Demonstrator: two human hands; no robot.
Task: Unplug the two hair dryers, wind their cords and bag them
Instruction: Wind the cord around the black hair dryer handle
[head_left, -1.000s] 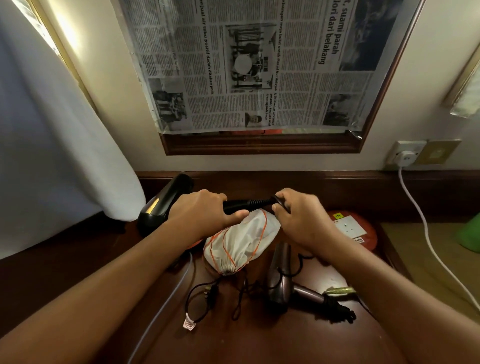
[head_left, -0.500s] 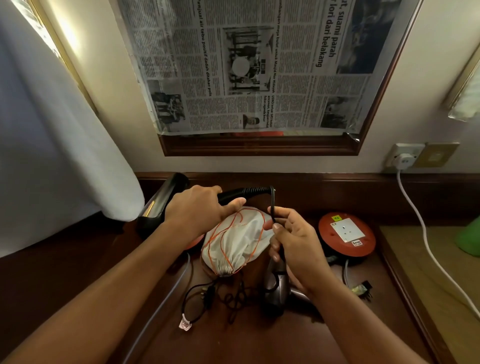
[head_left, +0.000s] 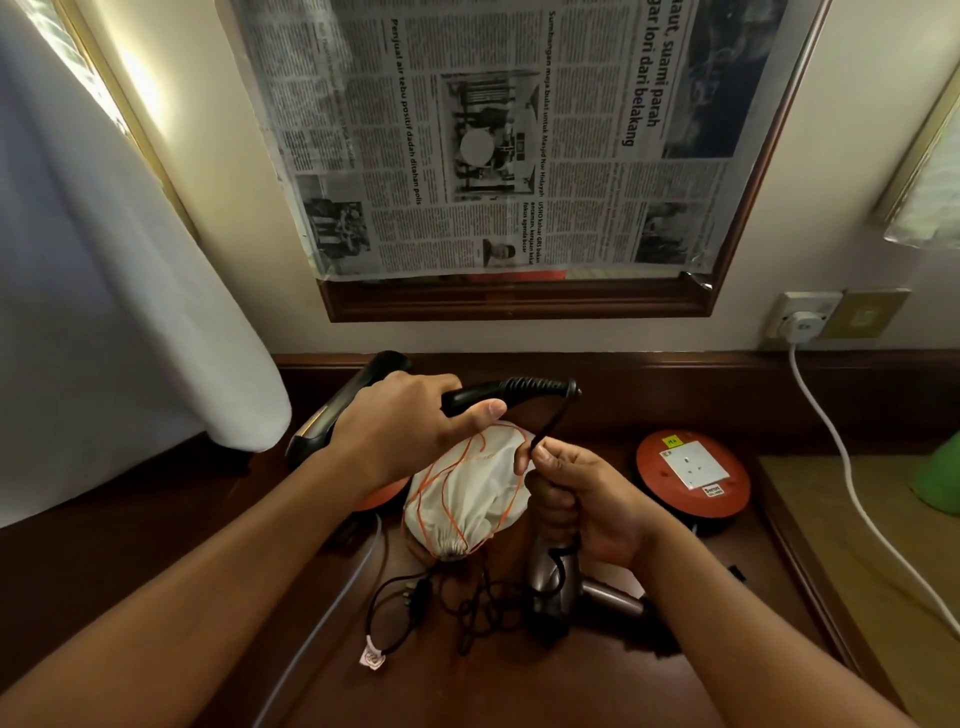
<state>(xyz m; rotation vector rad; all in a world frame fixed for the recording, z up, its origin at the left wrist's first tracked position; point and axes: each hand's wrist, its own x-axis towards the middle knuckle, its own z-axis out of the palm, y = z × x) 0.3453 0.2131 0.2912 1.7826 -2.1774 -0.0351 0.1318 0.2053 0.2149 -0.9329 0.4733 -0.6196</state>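
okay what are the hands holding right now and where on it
The left hand grips the black hair dryer by its handle. The right hand pinches that dryer's cord just below the handle's ribbed end.

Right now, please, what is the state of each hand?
Left hand: closed, gripping the black hair dryer by its handle.
Right hand: closed, pinching that dryer's black cord.

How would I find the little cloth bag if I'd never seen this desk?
Find the newspaper-covered mirror on the wall, then look straight down to the dark wooden desk. Between the two hands lies the cloth bag. It is the only pale, soft thing there, laced with thin orange string and gathered shut at its near end.
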